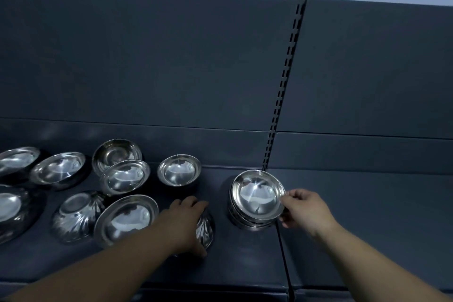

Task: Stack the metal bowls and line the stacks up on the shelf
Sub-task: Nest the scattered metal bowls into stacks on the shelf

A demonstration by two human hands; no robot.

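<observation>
A stack of metal bowls [256,197] stands on the dark shelf [245,260] near the seam between two shelf boards. My right hand [305,209] pinches the right rim of the stack's top bowl. My left hand [188,222] grips an upside-down ribbed bowl [205,229] from above, left of the stack; the hand hides most of that bowl. Several loose bowls lie further left: an upright one [179,169] behind my left hand, a wide one [126,219] beside my forearm, and an upside-down ribbed one [76,216].
More bowls crowd the left part of the shelf, some leaning on each other [122,175], others [57,170] reaching the left frame edge. A slotted upright [285,76] splits the back panel. The right shelf board [367,216] shows bare surface.
</observation>
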